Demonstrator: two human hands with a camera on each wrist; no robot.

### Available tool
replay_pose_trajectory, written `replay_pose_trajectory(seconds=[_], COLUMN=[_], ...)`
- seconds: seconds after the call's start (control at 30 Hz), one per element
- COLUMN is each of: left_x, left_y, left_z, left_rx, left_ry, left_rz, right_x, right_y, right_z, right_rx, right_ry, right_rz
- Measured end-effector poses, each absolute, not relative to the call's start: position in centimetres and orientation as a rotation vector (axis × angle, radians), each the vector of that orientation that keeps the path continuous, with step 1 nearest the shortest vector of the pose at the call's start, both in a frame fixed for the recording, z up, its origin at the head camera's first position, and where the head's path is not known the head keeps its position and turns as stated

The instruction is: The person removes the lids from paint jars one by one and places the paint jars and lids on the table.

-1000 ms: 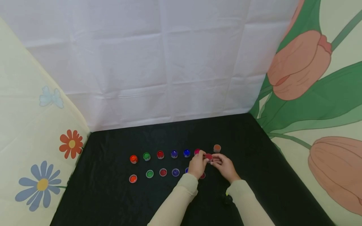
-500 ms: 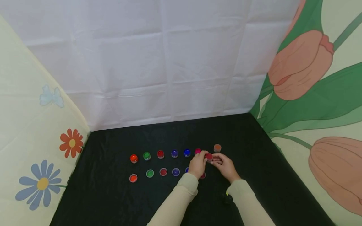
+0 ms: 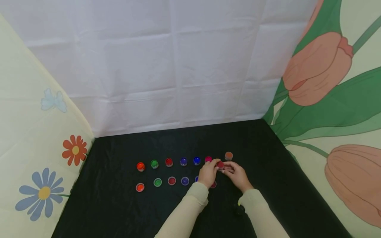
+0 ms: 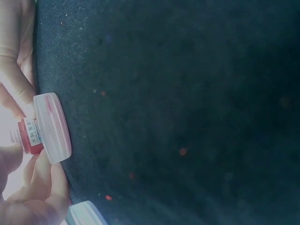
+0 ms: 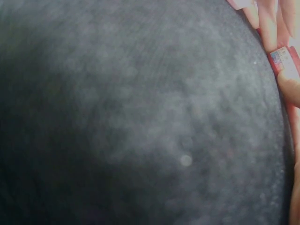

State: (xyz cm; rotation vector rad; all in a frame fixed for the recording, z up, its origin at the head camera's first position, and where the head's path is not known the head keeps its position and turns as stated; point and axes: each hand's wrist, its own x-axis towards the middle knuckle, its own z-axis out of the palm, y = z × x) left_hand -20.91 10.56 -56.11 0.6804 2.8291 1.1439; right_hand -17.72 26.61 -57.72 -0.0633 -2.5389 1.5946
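Between both hands is a small red paint jar [image 3: 220, 165], held just above the black table. In the left wrist view the jar [image 4: 33, 136] shows a printed label, and its wide translucent lid [image 4: 52, 127] sits at one end. My left hand [image 3: 207, 173] pinches it from the left. From the right, the thumb and fingers of my right hand [image 3: 237, 176] grip it. The right wrist view catches only part of the labelled red jar [image 5: 284, 58] under a thumb. Whether the lid is loose cannot be seen.
A back row of open paint jars includes orange [image 3: 141, 167], green [image 3: 154, 164] and magenta [image 3: 208, 159]. Flat round lids [image 3: 140, 187] form a front row, partly hidden by the left arm. A brown jar [image 3: 228, 156] stands beyond the right hand. White cloth [image 3: 178, 66] hangs behind.
Both hands stay in nearly the same place around the red paint jar. The view shifts very slightly; the other jars and lids keep their places.
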Motion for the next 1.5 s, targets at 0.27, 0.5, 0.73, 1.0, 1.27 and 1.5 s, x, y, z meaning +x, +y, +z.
replay_pose_trajectory(seconds=[0.27,0.5,0.73,1.0,1.27,1.5], left_x=[-20.7,-20.8,-20.9,-20.8,-20.9,-20.8], left_y=[10.5,10.6,10.6,10.6,10.7,10.5], left_z=[-56.0,-56.0,-56.2,-56.1,-56.3,-56.2], left_rx=[0.67,0.617,0.683,0.629,0.641,0.714], left_ry=[2.828,2.789,2.835,2.796,2.861,2.86], left_rz=[1.139,1.186,1.158,1.156,1.128,1.135], right_x=[-17.8,-17.9,-18.0,-17.9,-17.9,-17.9], right_y=[26.7,26.8,26.8,26.8,26.7,26.7], right_z=[-58.0,-58.5,-58.4,-58.4,-58.1,-58.1], right_rx=[-0.08,-0.062,-0.067,-0.079,-0.096,-0.097], right_ry=[-2.554,-2.531,-2.525,-2.525,-2.525,-2.529], right_rz=[1.606,1.584,1.577,1.611,1.634,1.641])
